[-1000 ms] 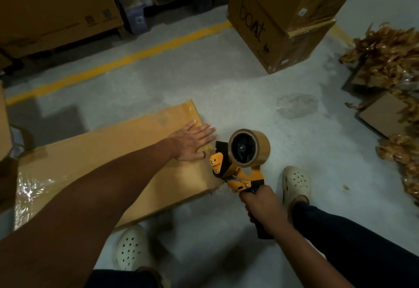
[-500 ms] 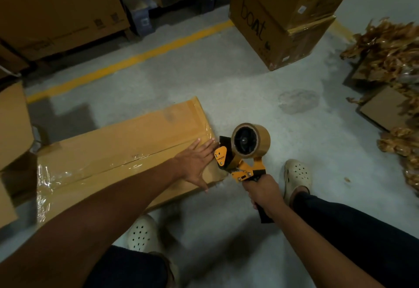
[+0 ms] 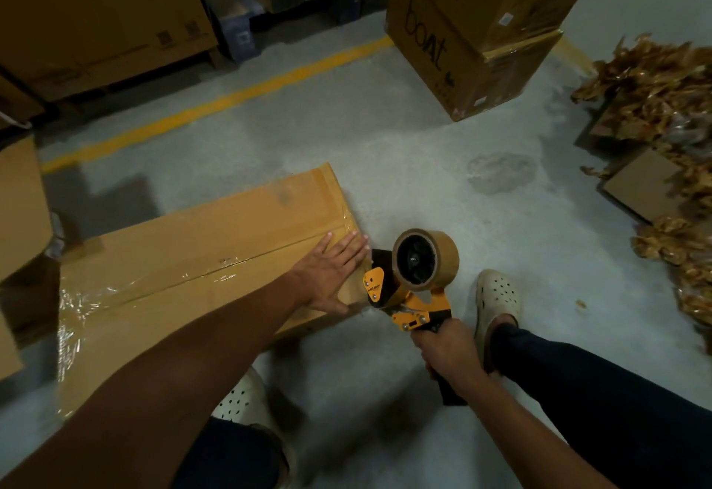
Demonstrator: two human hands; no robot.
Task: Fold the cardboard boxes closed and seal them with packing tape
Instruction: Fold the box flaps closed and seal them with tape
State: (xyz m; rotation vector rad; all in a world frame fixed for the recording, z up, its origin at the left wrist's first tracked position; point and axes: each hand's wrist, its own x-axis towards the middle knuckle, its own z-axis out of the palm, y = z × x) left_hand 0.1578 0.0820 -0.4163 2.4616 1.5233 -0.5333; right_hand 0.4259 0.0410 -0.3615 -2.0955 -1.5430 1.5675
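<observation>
A long flat cardboard box (image 3: 185, 257) lies on the concrete floor, its flaps folded shut, with shiny clear tape running along the centre seam. My left hand (image 3: 331, 276) lies flat, fingers spread, on the box's right end at the seam. My right hand (image 3: 447, 346) grips the black handle of an orange tape dispenser (image 3: 408, 276) carrying a brown tape roll. The dispenser's nose sits at the box's right edge, just beside my left fingertips.
Two stacked large printed boxes (image 3: 462, 26) stand at the back right. More cartons (image 3: 96, 14) line the back left beyond a yellow floor line (image 3: 231, 95). Crumpled brown tape scraps (image 3: 662, 103) pile at the right. An open box (image 3: 19, 211) is at the left edge. My feet wear white clogs (image 3: 497, 300).
My left hand has slid along the box's right end toward the taped seam. The dispenser stays at that end, close to my fingers. My view has shifted, showing more of the box.
</observation>
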